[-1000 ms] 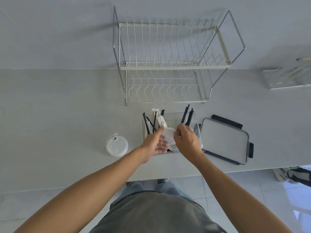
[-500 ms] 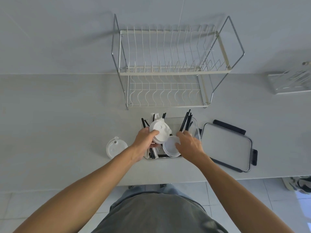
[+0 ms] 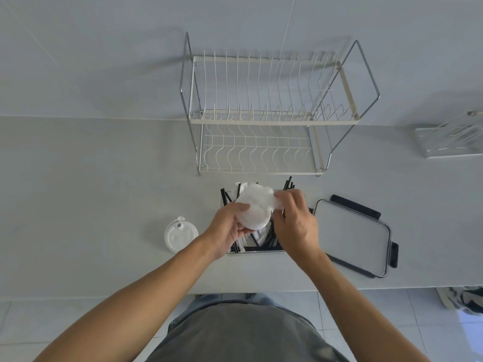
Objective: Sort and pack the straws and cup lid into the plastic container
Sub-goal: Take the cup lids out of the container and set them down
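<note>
Since half a second back the right hand (image 3: 295,220) is coming up off the flat lid in the box and joining the left hand (image 3: 230,226) on the white round plastic cup lids (image 3: 254,210), both pinching that stack just above the clear rectangular plastic container (image 3: 254,250), probably nesting them so they're fitting beside the black and white straws (image 3: 264,242) lying inside. Both wrists are angling inward, fingers curling. Another translucent white cup lid (image 3: 180,237) is sitting on the pale grey bench (image 3: 104,205), left of the container.

Hands hide most of the plastic container (image 3: 254,252).
</note>
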